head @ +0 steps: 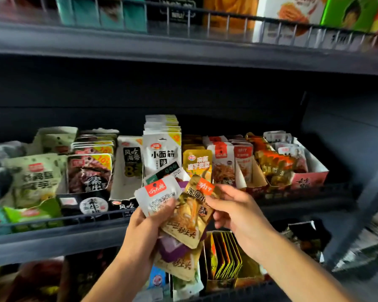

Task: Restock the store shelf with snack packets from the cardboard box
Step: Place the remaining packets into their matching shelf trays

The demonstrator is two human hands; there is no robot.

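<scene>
A store shelf of dark metal runs across the view, its display boxes packed with upright snack packets. At the far left sit pale green packets, then dark red ones, then a white open-fronted box that looks partly empty, then a tall row of white packets.

In front of the shelf, low and centre, the left hand grips a fanned stack of packets, thumb pressed over the front. The white packet with a red label lies at the left of the fan. Beside it is the tan packet with an orange corner label, and a purple packet shows below them.

The right hand pinches the tan packet at its upper right edge, fingers curled around it, apparently to draw it out of the stack.

These packets look light, thin and floppy, with glossy film that is likely slippery, so a loose stack could slide apart. A pinch on the flat sealed edge, as here, seems the safest hold; squeezing the middle may crush the contents.

Further right on the shelf are yellow packets, white and red ones, and a pink-fronted box of mixed packets. The cardboard box is not in view.
</scene>
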